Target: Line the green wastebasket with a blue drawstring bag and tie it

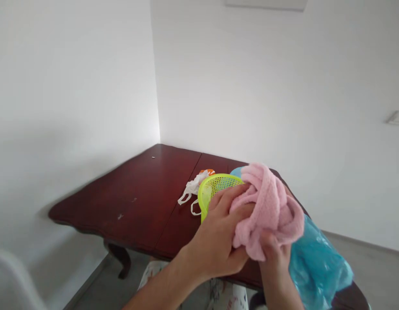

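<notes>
Bunched up between my two hands is a pink terry cloth, raised above the near right part of the table. My left hand grips its left side, the fingers pressed into the folds. From below and the right, my right hand holds it with the thumb against the fabric; the other fingers are mostly hidden. Behind my left hand stands a yellow-green mesh basket, partly covered by hand and cloth. A blue plastic bag lies to the right of my right hand.
The dark red wooden table stands in a corner against white walls. A white plastic bag with loose handles lies left of the basket, an orange and white item behind it. Part of a white chair shows at lower left.
</notes>
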Demonstrator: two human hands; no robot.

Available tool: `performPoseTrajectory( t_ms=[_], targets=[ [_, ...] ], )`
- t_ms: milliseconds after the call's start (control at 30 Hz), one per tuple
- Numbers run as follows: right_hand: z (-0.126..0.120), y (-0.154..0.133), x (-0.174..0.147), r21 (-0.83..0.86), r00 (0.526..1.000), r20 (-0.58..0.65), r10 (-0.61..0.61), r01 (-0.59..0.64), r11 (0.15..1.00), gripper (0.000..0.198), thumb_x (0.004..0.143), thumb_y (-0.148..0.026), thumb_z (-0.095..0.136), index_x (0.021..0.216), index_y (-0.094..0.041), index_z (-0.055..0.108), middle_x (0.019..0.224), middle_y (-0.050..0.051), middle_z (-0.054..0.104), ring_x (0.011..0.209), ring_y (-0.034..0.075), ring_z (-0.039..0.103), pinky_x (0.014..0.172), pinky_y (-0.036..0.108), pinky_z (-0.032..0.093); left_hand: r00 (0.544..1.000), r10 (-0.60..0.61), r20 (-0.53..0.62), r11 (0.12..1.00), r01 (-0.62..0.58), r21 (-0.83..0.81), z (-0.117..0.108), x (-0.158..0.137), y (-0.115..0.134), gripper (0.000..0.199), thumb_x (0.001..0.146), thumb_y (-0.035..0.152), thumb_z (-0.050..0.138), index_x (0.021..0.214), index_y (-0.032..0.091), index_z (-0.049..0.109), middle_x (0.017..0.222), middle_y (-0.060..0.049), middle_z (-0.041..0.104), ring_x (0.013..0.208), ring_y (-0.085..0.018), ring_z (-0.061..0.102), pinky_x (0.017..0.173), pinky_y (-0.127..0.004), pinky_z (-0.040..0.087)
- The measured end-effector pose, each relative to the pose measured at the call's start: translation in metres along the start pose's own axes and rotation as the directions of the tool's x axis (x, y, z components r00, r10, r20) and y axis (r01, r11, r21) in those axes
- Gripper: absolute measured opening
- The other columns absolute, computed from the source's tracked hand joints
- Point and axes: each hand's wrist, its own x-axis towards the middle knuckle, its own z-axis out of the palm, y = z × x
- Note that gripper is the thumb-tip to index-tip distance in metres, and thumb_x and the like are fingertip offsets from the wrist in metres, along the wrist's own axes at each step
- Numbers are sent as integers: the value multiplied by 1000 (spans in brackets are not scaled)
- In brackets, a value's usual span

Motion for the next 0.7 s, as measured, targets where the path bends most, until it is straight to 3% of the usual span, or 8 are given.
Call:
performPoseTrajectory(
  t_ms=[67,167,300,367,433,567,633,700],
  targets=[
    [-3,6,12,50,993,-35,111,-110,993,66,108,-49,70,169,-29,53,169,18,64,153,42,69,122,64,63,997,-28,74,994,20,106,-1,-1,0,95,101,40,86,186,40,43,198,-11,30,185,-48,27,148,-75,36],
    [-9,19,44,64,977,30,211,-213,975,54,97,-40,85,147,-29,68,147,12,78,130,34,79,111,51,68,994,-102,39,982,95,163,-5,-26,-20,110,103,61,88,193,41,27,203,-13,11,188,-51,14,148,-79,30],
    [0,51,83,-70,962,144,232,-224,972,49,93,-43,86,136,-26,70,129,11,82,118,32,79,110,52,66,959,-277,-49,946,282,162,8,-68,-58,104,93,77,95,176,34,49,203,-18,-3,187,-56,15,142,-84,36],
    [16,66,90,-137,906,306,291,-261,956,52,90,-47,88,133,-26,70,127,11,82,119,34,78,114,57,64,930,-358,-81,923,365,121,21,-78,-69,93,90,78,97,157,28,57,202,-23,-4,184,-58,26,134,-81,50],
    [34,74,90,-145,756,528,386,-367,919,47,88,-52,89,125,-27,73,124,9,83,122,36,79,115,59,65,909,-400,-117,908,410,81,32,-81,-75,83,91,76,97,141,25,55,200,-27,3,178,-56,40,125,-75,60],
    [53,72,90,-141,241,878,414,-696,704,27,91,-51,85,105,-28,79,111,7,87,110,33,83,99,51,71,916,-375,-144,917,389,84,37,-77,-79,78,92,73,98,130,26,49,194,-29,16,171,-52,51,121,-68,64],
    [51,72,96,-225,55,938,343,-655,721,21,88,-37,83,107,-28,82,111,5,87,102,30,83,90,44,70,935,-329,-134,933,343,104,32,-76,-82,78,92,74,98,129,26,48,190,-27,25,170,-49,52,127,-69,59],
    [45,75,101,-275,-102,961,255,-393,878,31,84,-21,83,114,-28,83,113,4,85,101,27,81,85,38,67,952,-284,-119,947,298,124,24,-77,-85,77,92,76,97,126,27,49,184,-25,33,168,-47,53,131,-68,56]
  ],
)
